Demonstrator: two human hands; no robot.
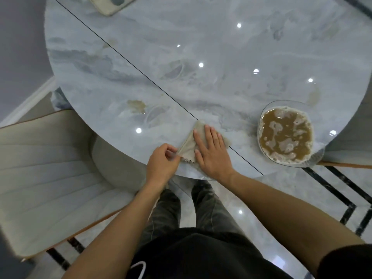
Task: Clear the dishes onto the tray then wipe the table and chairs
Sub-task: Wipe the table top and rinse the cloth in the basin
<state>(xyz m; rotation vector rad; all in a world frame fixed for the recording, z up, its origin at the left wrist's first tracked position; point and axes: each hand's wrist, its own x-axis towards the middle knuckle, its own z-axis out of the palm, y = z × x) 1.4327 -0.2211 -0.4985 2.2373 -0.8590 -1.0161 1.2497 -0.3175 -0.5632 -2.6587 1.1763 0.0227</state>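
A beige cloth (188, 146) lies near the front edge of the round marble table (201, 57). My right hand (212, 153) presses flat on the cloth with straight fingers. My left hand (162, 165) pinches the cloth's left corner at the table's edge. A clear glass bowl (285, 135) of brown foamy liquid stands to the right, close to the table's rim. At the far top left a tray (112, 5) is partly cut off by the frame.
A cream padded chair (50, 168) stands at the left, tucked by the table. A brownish stain (136, 105) marks the tabletop left of the cloth. A second chair's edge (346, 162) shows under the bowl side. My legs stand on a glossy tiled floor (261, 194).
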